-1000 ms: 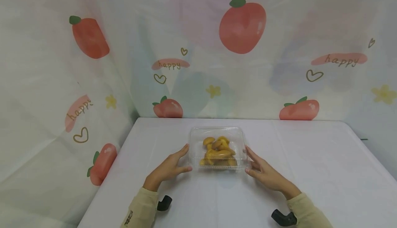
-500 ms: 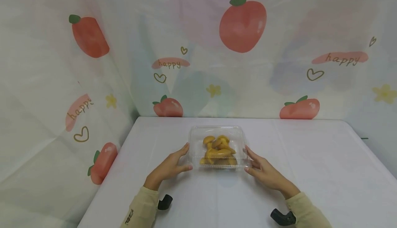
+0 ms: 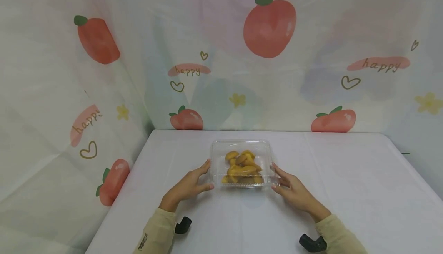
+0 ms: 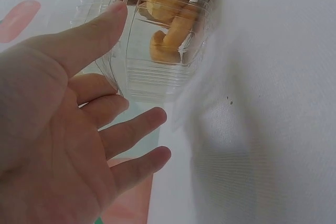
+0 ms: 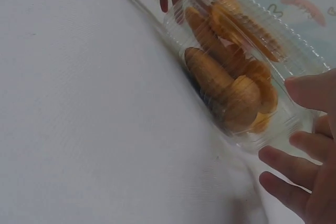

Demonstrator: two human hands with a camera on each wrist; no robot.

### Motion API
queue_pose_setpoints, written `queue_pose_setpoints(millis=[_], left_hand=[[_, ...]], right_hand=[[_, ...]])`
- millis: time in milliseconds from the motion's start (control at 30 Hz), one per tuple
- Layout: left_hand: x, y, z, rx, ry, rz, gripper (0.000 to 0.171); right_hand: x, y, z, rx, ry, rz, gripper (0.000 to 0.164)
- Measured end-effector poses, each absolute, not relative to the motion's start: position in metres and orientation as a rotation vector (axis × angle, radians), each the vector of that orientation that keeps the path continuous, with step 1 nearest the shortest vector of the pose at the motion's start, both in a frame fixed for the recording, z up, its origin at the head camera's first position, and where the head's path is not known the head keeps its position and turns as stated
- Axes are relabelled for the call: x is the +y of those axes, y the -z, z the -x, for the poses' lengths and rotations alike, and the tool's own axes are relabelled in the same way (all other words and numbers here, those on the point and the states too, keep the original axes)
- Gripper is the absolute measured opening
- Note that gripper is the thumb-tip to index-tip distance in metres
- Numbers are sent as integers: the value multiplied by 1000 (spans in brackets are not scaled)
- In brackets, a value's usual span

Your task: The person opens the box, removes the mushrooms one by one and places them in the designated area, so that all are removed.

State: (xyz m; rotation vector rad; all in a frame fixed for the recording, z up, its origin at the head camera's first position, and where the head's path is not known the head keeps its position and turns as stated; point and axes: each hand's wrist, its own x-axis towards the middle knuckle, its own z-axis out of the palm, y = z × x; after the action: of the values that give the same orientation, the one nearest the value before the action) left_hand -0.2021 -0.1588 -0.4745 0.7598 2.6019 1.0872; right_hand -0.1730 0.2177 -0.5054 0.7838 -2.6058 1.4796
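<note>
A clear plastic clamshell box (image 3: 219,154) sits at the middle of the table towards the back, its lid down. Yellow-brown mushrooms (image 3: 246,169) lie heaped inside and show through the plastic. At the box's left end, my left hand (image 3: 188,185) pinches the rim. In the left wrist view its thumb lies over the rim, two fingers are tucked behind it, and the other two stick out free. My right hand (image 3: 297,193) pinches the opposite end, its thumb at the rim in the right wrist view, lower fingers spread below.
White cloth covers the table (image 3: 346,185). Black bent tube-like pieces stick out beside the left sleeve (image 3: 155,229) and right sleeve (image 3: 340,233). A fabric backdrop (image 3: 270,81) printed with fruit and "happy" encloses the table at the back and left.
The box and both hands keep their places. The whole head view has shifted very slightly.
</note>
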Motion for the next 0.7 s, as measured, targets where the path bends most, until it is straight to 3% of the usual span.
queue_pose_setpoints(millis=[700], left_hand=[[-158,477,202,2616,-1076,-743,83]], right_hand=[[199,517,167,-2506,-1317,-631,60]])
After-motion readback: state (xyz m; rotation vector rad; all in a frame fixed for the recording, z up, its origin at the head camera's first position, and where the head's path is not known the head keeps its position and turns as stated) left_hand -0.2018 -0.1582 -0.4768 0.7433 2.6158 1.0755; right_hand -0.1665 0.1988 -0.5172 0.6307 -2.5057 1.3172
